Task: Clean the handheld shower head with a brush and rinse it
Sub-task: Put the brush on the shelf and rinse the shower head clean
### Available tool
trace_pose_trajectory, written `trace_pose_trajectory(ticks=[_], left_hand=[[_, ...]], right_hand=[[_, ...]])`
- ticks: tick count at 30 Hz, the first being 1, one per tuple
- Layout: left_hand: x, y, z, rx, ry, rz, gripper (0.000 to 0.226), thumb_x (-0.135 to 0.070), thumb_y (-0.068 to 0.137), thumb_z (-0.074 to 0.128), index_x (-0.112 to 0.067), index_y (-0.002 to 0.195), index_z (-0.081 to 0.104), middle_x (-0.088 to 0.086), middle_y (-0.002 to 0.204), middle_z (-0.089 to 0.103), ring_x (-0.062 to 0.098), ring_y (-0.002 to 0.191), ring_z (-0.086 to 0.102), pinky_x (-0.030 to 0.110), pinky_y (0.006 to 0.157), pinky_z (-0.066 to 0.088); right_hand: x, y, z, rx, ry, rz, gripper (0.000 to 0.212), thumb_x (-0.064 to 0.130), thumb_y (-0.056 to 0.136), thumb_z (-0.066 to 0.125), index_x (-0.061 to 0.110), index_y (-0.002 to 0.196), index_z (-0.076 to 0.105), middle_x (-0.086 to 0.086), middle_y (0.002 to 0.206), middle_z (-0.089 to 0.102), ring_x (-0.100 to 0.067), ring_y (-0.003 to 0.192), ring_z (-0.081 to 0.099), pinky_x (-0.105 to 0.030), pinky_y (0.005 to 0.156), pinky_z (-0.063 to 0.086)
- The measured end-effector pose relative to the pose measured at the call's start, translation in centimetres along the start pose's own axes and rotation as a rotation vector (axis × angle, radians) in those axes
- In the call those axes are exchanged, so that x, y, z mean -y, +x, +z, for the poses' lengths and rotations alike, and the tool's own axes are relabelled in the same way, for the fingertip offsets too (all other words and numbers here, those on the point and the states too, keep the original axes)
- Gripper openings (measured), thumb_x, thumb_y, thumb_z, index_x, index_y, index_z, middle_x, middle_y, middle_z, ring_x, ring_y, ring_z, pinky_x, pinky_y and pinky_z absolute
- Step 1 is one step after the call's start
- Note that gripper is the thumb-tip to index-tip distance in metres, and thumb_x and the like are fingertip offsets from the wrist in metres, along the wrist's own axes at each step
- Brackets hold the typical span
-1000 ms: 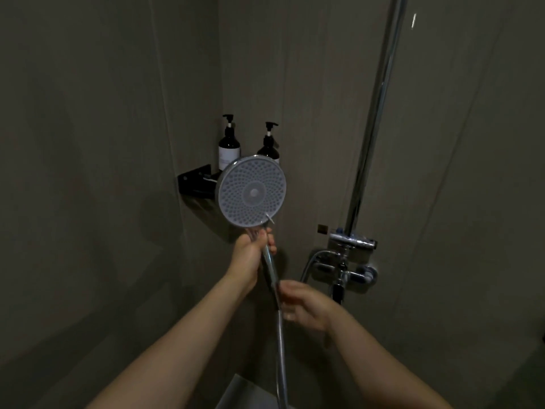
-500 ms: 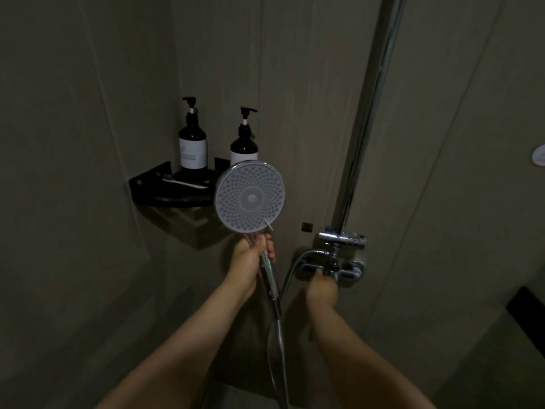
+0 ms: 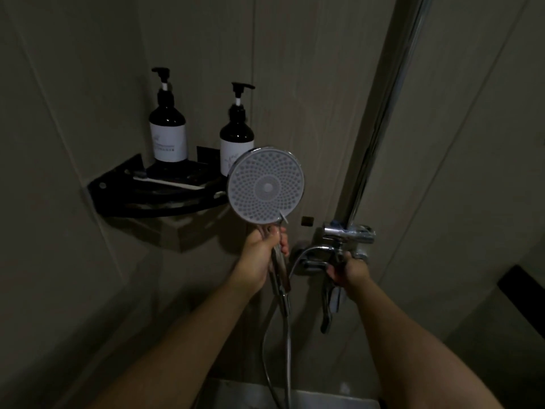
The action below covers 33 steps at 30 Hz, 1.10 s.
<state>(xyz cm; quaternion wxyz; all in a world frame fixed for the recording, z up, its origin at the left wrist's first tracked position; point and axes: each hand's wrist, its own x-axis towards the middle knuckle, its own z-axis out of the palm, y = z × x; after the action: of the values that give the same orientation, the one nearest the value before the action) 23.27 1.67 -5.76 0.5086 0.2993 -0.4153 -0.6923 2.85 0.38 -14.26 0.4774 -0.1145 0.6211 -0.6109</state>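
My left hand [image 3: 261,249] is wrapped shut around the chrome handle of the round grey-faced handheld shower head [image 3: 266,186], held upright with the nozzle face toward me, just in front of the black corner shelf [image 3: 118,184]. Change from a second ago: my right hand [image 3: 349,268] was down near the silver metal hose [image 3: 287,343], now it's up on the chrome mixer valve [image 3: 339,243] at the foot of the chrome riser pole [image 3: 380,119], fingers [image 3: 333,274] closed on a knob or lever there, exact part hidden by the hand. No water visible from the nozzles yet. Reads as going for the water, so either wetting before scrubbing or the rinse. A slim pale brush-like stick [image 3: 168,182] lies on the shelf, untouched, beside two dark pump bottles with white labels [image 3: 168,134]. Too dim to judge dirt on the face.
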Motion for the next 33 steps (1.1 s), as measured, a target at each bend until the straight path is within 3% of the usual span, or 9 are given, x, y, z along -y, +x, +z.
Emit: trace_pose_trajectory(ticks=[3, 9, 14, 17, 20, 23, 25, 27, 33], left_hand=[[0.6, 0.5, -0.3, 0.01, -0.02, -0.028, 0.024, -0.002, 0.097, 0.033, -0.009, 0.081, 0.048, 0.005, 0.067, 0.044, 0.007, 0.048, 0.047, 0.02, 0.056, 0.042], [1.6, 1.2, -0.4, 0.022, -0.02, -0.039, 0.024, -0.002, 0.097, 0.033, -0.01, 0.081, 0.049, 0.005, 0.067, 0.045, 0.006, 0.047, 0.047, 0.023, 0.059, 0.04], [2.5, 1.5, -0.1, 0.019, -0.003, -0.023, 0.024, -0.003, 0.097, 0.033, -0.01, 0.08, 0.049, 0.005, 0.066, 0.044, 0.006, 0.047, 0.046, 0.021, 0.057, 0.04], [3.0, 1.7, 0.0, 0.017, -0.004, -0.035, 0.024, -0.006, 0.098, 0.034, -0.01, 0.081, 0.05, 0.004, 0.066, 0.045, 0.007, 0.049, 0.047, 0.023, 0.059, 0.041], [3.1, 1.4, 0.2, 0.013, -0.016, -0.039, 0.025, -0.006, 0.098, 0.033, -0.01, 0.08, 0.05, 0.004, 0.064, 0.045, 0.006, 0.047, 0.047, 0.023, 0.059, 0.039], [2.9, 1.2, 0.2, 0.003, -0.019, -0.039, 0.025, -0.005, 0.098, 0.033, -0.01, 0.08, 0.05, 0.004, 0.065, 0.045, 0.007, 0.048, 0.047, 0.024, 0.061, 0.039], [2.8, 1.2, 0.2, -0.003, -0.019, -0.04, 0.025, -0.005, 0.098, 0.033, -0.01, 0.08, 0.049, 0.004, 0.065, 0.044, 0.006, 0.048, 0.047, 0.025, 0.062, 0.038], [2.9, 1.1, 0.3, -0.017, -0.027, -0.052, 0.024, -0.005, 0.098, 0.034, -0.01, 0.08, 0.049, 0.004, 0.066, 0.044, 0.006, 0.048, 0.047, 0.025, 0.062, 0.039], [3.2, 1.0, 0.4, -0.025, -0.017, -0.069, 0.023, -0.005, 0.097, 0.034, -0.01, 0.082, 0.05, 0.004, 0.067, 0.046, 0.013, 0.058, 0.044, 0.026, 0.063, 0.041]], right_hand=[[0.0, 0.4, -1.1, 0.173, 0.304, 0.118, 0.024, 0.019, 0.1, 0.033, 0.012, 0.107, 0.055, -0.011, 0.093, 0.064, -0.021, 0.08, 0.065, -0.027, 0.059, 0.06], [-0.1, 1.2, -2.2, 0.243, 0.169, 0.151, 0.026, 0.028, 0.099, 0.036, 0.015, 0.096, 0.057, -0.004, 0.084, 0.062, -0.012, 0.062, 0.066, -0.021, 0.056, 0.054], [-0.2, 1.0, -2.1, 0.299, 0.146, 0.152, 0.028, 0.026, 0.099, 0.037, 0.012, 0.081, 0.054, -0.001, 0.048, 0.059, -0.006, 0.034, 0.05, -0.012, 0.033, 0.04], [-0.4, 0.5, -1.4, 0.221, 0.129, 0.105, 0.024, 0.023, 0.098, 0.04, 0.014, 0.079, 0.052, 0.0, 0.042, 0.052, -0.005, 0.027, 0.044, -0.01, 0.03, 0.034], [-0.5, 0.3, -0.7, 0.048, 0.062, -0.002, 0.018, 0.013, 0.093, 0.05, 0.011, 0.075, 0.052, -0.008, 0.058, 0.05, -0.01, 0.029, 0.045, -0.013, 0.031, 0.036], [-0.1, 0.0, -0.2, -0.072, -0.146, -0.111, 0.013, 0.007, 0.087, 0.058, 0.004, 0.074, 0.056, -0.017, 0.065, 0.056, -0.021, 0.041, 0.053, -0.023, 0.04, 0.044], [0.0, -0.4, 0.1, -0.182, -0.396, -0.226, 0.013, 0.01, 0.081, 0.063, -0.002, 0.088, 0.063, -0.019, 0.084, 0.066, -0.027, 0.067, 0.063, -0.032, 0.061, 0.051], [-0.1, -1.0, 0.4, -0.25, -0.597, -0.326, 0.024, 0.012, 0.081, 0.064, -0.003, 0.099, 0.064, -0.014, 0.097, 0.067, -0.027, 0.088, 0.063, -0.03, 0.074, 0.047], [-1.6, -1.8, 1.1, -0.373, -1.358, -0.547, 0.022, 0.012, 0.092, 0.047, 0.001, 0.103, 0.062, -0.017, 0.104, 0.066, -0.031, 0.098, 0.062, -0.034, 0.074, 0.051]])
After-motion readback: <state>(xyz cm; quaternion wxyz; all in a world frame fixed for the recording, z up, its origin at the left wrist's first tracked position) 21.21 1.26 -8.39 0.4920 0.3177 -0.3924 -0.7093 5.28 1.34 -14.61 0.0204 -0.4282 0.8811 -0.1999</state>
